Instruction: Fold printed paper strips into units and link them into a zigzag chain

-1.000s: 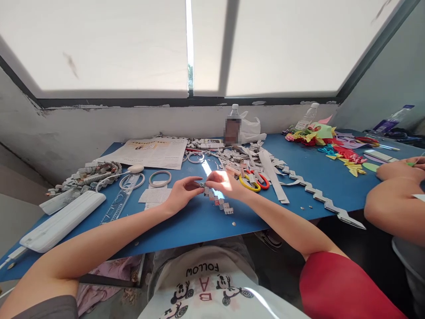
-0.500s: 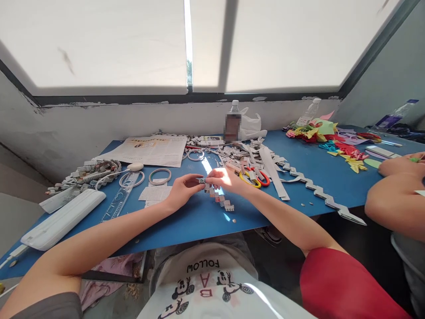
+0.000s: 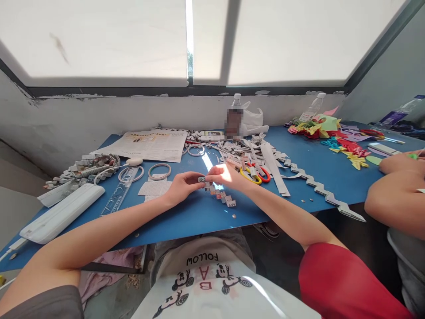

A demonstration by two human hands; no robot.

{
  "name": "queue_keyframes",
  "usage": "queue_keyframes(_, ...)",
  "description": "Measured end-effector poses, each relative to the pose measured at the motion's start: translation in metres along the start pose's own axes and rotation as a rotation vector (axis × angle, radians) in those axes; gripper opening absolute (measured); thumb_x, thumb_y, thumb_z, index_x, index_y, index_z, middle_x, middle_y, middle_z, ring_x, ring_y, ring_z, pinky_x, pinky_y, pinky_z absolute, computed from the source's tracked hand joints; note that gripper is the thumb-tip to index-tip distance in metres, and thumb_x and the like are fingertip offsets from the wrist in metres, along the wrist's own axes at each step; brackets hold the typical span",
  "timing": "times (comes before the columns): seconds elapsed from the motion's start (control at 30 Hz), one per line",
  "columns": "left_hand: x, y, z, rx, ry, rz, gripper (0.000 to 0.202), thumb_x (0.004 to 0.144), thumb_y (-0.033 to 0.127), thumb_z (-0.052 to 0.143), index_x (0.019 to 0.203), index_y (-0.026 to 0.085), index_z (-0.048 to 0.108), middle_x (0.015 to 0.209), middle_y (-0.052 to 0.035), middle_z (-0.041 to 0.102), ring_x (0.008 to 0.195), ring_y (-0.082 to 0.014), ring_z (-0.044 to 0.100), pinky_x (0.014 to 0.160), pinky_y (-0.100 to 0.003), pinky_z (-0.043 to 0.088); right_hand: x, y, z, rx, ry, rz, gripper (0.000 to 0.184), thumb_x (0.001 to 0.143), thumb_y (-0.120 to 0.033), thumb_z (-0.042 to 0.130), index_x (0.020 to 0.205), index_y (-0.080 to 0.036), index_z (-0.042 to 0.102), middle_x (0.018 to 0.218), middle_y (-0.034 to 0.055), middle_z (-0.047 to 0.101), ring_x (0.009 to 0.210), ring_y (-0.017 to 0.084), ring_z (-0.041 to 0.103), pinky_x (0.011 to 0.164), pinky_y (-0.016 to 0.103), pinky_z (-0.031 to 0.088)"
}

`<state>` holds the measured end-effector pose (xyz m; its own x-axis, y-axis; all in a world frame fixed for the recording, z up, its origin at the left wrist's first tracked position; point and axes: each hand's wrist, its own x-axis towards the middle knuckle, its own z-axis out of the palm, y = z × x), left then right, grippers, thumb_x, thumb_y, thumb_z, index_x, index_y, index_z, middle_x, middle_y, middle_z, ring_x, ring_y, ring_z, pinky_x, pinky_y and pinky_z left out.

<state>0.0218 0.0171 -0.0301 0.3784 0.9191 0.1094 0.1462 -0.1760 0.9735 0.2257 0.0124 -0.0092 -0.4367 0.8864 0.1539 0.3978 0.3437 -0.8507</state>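
A short zigzag chain of folded newspaper strips [image 3: 223, 195] hangs slantwise between my hands, over the blue table. My left hand [image 3: 184, 186] pinches its upper left end between thumb and fingers. From the other side, my right hand [image 3: 223, 174] grips the same end, its fingertips almost meeting those of the left. The fingers hide part of the top links. To the right lies a longer folded-paper chain [image 3: 315, 186] that juts past the table edge. Yellow-handled scissors [image 3: 249, 175] and red-handled scissors [image 3: 264, 173] rest beside my right wrist.
At left are a white power bank-like box [image 3: 63, 213], a clear ruler [image 3: 121, 195], a tape roll [image 3: 160, 171] and a coiled chain [image 3: 88, 170]. Newspaper [image 3: 151, 144] and paper scraps [image 3: 239, 148] lie behind. A co-worker's arm [image 3: 396, 195] rests at right.
The camera view has tilted and shifted slightly. Both hands keep their pinch on the paper chain, whose free end has swung a little to the right.
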Motion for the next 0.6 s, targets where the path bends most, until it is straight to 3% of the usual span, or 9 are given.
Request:
queue_keyframes(0.2,0.002,-0.002,0.001,0.021,0.043,0.061,0.041,0.063,0.037,0.081,0.098,0.017,0.071,0.086,-0.0047,0.075,0.083,-0.0217,0.07,0.081,-0.035,0.056,-0.003,-0.011,-0.005,-0.046,-0.014,0.084,0.029,0.082,-0.045,0.058,0.08,-0.016,0.064,0.057,-0.001,0.057,0.055,0.013,0.053,0.054,0.026,0.039)
queue_keyframes(0.33,0.002,0.0,0.002,0.034,0.052,0.067,0.041,0.064,0.038,0.08,0.098,0.017,0.072,0.081,-0.0035,0.073,0.079,-0.0203,0.069,0.079,-0.034,0.056,-0.004,-0.017,-0.007,-0.053,-0.023,0.088,0.032,0.082,-0.047,0.058,0.072,-0.017,0.061,0.058,0.0004,0.057,0.057,0.014,0.053,0.056,0.027,0.04)
queue_keyframes(0.6,0.002,0.001,0.002,0.013,0.018,0.029,0.042,0.061,0.039,0.082,0.095,0.018,0.072,0.081,-0.0039,0.073,0.079,-0.0218,0.069,0.08,-0.037,0.055,-0.001,-0.007,0.003,-0.038,0.053,0.077,0.017,0.08,-0.033,0.057,0.074,-0.017,0.06,0.06,-0.0015,0.056,0.06,0.014,0.052,0.056,0.027,0.039)
